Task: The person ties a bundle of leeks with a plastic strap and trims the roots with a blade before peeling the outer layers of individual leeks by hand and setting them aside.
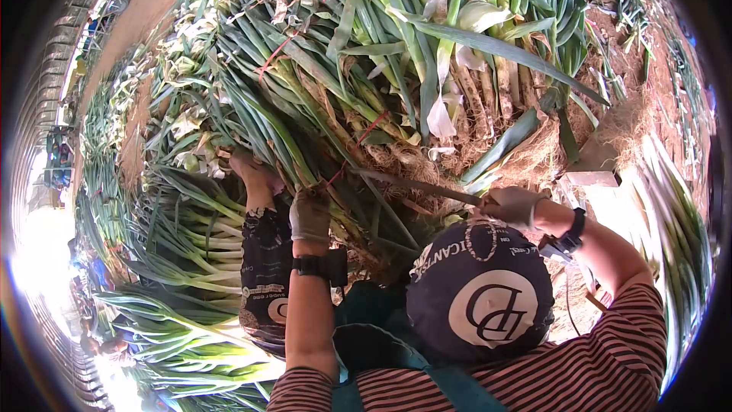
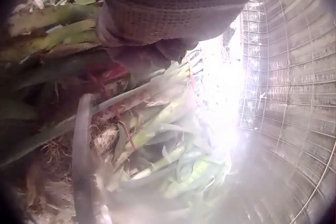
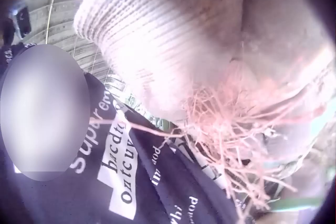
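In the head view, the gloved left hand (image 1: 309, 215) grips a red-tied bundle of long green leek-like stalks (image 1: 286, 137). Its fingers are partly hidden by the leaves. To the right, the gloved right hand (image 1: 512, 206) holds the end of a long dark blade (image 1: 423, 185), whose far end lies by the bundle near the left hand. The left wrist view has the glove (image 2: 173, 11) above the stalks and the blade (image 2: 82, 155) standing below it. Fibrous pinkish strands (image 3: 226, 129) show against the right glove (image 3: 157, 40) in the right wrist view; its fingertips are hidden.
Heaped stalks with roots (image 1: 488, 84) lie ahead, more rows (image 1: 191, 236) at the left and a pale-stemmed pile (image 1: 663, 214) at the far right. The wearer's dark printed cap (image 1: 480, 282) fills the lower middle. Another bare hand or foot (image 1: 255, 175) shows beside the left hand.
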### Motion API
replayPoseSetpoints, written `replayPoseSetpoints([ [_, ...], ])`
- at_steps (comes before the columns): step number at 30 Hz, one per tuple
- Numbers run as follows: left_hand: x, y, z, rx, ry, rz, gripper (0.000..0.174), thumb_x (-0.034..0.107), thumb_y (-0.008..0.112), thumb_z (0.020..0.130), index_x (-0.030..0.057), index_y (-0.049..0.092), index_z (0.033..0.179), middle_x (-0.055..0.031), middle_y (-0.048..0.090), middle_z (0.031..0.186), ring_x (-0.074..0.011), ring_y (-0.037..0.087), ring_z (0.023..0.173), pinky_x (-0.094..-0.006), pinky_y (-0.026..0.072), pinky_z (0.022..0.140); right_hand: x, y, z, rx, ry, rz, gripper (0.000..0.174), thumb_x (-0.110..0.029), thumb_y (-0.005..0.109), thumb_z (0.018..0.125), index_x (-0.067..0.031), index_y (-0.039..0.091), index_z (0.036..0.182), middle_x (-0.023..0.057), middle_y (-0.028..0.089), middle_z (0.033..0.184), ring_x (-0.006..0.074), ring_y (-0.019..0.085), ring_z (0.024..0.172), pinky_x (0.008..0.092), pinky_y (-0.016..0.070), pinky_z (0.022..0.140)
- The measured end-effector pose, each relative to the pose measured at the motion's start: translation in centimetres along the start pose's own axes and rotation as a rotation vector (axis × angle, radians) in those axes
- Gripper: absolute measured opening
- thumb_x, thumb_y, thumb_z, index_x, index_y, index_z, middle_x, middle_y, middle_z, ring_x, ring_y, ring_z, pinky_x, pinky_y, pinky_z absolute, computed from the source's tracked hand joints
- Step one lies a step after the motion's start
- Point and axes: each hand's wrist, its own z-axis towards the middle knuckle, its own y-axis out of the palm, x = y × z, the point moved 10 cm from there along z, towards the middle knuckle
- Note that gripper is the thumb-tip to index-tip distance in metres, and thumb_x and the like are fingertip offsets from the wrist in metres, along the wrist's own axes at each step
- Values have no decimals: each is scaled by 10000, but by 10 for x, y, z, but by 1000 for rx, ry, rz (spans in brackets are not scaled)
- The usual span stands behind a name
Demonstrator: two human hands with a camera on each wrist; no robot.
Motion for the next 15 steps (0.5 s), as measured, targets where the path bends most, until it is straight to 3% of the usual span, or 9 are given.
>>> replayPoseSetpoints([
  [7, -15, -8, -5, 75, -38, -20, 226, 159, 514, 984, 50, 562, 792, -87, 618, 766, -248, 622, 780, -369, 552, 771, 7, 31, 74, -13, -82, 100, 422, -422, 513, 954, -17, 612, 1016, 164, 664, 823, 238, 661, 716, 397, 516, 693],
  [9, -34, -10, 2, -131, -68, -46, 186, 134, 527, 967, 61, 577, 804, -86, 616, 763, -231, 616, 760, -341, 537, 741, -28, 25, 71, -26, -69, 42, 434, -435, 520, 949, -14, 605, 1015, 161, 665, 819, 250, 668, 692, 401, 526, 666],
  [11, -38, -15, -9, -173, -57, 6, 189, 180, 521, 970, 74, 598, 835, -81, 623, 774, -217, 611, 749, -333, 524, 722, -64, 28, 106, 158, -319, 55, 452, -449, 512, 950, -16, 605, 1041, 144, 662, 815, 263, 646, 626, 402, 518, 618],
  [13, -27, 15, -67, -28, -8, 134, 267, 299, 496, 992, 90, 623, 886, -72, 638, 797, -207, 608, 750, -346, 514, 716, -102, 10, 108, 95, -379, 106, 472, -468, 512, 948, -21, 598, 1073, 121, 646, 787, 246, 612, 595, 389, 504, 597],
  [14, 4, 8, -83, -67, 151, 421, 274, 298, 487, 992, 83, 631, 900, -77, 641, 802, -214, 603, 735, -344, 512, 701, -118, 1, 102, 62, -411, 128, 483, -478, 511, 947, -24, 595, 1089, 110, 637, 772, 238, 596, 579, 382, 498, 586],
  [15, 48, 9, -105, -33, 232, 502, 263, 280, 492, 981, 80, 637, 892, -77, 643, 806, -207, 596, 714, -335, 507, 679, -118, -3, 95, 13, -386, 186, 478, -475, 524, 942, -24, 594, 1085, 102, 629, 761, 224, 585, 571, 374, 496, 577],
])
